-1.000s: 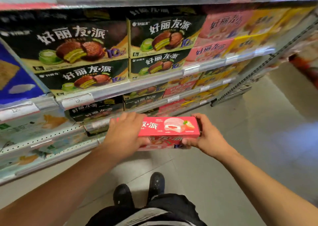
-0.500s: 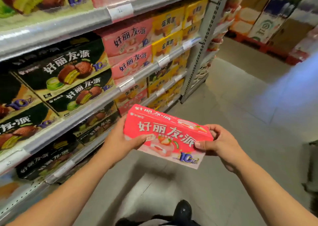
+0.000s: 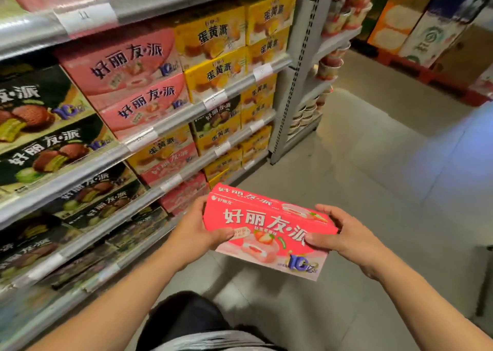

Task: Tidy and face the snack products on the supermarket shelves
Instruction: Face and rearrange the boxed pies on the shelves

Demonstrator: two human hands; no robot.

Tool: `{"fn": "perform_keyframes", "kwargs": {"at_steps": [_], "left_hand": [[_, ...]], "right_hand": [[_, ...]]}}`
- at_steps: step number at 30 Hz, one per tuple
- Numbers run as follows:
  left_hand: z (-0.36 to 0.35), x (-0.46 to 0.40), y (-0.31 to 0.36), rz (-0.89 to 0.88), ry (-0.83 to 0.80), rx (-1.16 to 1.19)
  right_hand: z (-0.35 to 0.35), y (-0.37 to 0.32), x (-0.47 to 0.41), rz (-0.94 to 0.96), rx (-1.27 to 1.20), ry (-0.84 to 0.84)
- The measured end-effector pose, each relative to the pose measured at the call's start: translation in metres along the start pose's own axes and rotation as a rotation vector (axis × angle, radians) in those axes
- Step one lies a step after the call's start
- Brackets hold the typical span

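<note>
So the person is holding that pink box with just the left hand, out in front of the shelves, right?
Not quite: both hands hold it. The head view shows the left hand gripping the left end of the pink box and the right hand gripping its right end. The rest stands: the box is out in the aisle, in front of the shelves.

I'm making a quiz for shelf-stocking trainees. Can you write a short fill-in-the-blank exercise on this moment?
1. The pink box is held by ____ hands.
2. The left hand grips the box's ____ end.
3. The boxes right of the pink boxes on the shelf are ____.
4. The fruit pictured on the held box is a ____.

Missing words: both; left; yellow; strawberry
</note>
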State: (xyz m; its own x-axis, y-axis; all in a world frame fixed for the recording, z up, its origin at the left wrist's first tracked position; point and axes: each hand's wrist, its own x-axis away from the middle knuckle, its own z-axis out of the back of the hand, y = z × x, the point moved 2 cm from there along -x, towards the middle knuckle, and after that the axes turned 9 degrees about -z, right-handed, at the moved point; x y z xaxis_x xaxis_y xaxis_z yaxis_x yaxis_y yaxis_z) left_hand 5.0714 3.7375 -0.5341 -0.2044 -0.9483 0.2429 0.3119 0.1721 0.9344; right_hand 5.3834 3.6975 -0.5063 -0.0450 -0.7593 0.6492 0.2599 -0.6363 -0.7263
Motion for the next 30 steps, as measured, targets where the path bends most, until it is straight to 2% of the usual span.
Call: {"fn": "perform_keyframes", "kwargs": {"at_steps": [4,8,13,22,30], "left_hand": [[0.003,-0.023,0.0,0.064,0.067,0.029],[0.01,-0.061,-0.007,0.102,0.124,0.074],[0.003,-0.114,-0.015,0.124,0.198,0.134],[-0.009,-0.168,0.0,0.158,0.333,0.218],[-0.027,-0.173,0.003,0.295,0.566,0.35]], "right_hand": [[0.011,-0.042,-0.051,0.073,0.393,-0.066],[0.005,-0.091,-0.105,0.223,0.795,-0.107],[0.011,-0.132,-0.156,0.266,0.945,-0.139],[0.032,-0.185,-0.237,0.293,1.034,-0.223],[0.023,-0.222,-0.304,0.339,1.117,-0.494]]}}
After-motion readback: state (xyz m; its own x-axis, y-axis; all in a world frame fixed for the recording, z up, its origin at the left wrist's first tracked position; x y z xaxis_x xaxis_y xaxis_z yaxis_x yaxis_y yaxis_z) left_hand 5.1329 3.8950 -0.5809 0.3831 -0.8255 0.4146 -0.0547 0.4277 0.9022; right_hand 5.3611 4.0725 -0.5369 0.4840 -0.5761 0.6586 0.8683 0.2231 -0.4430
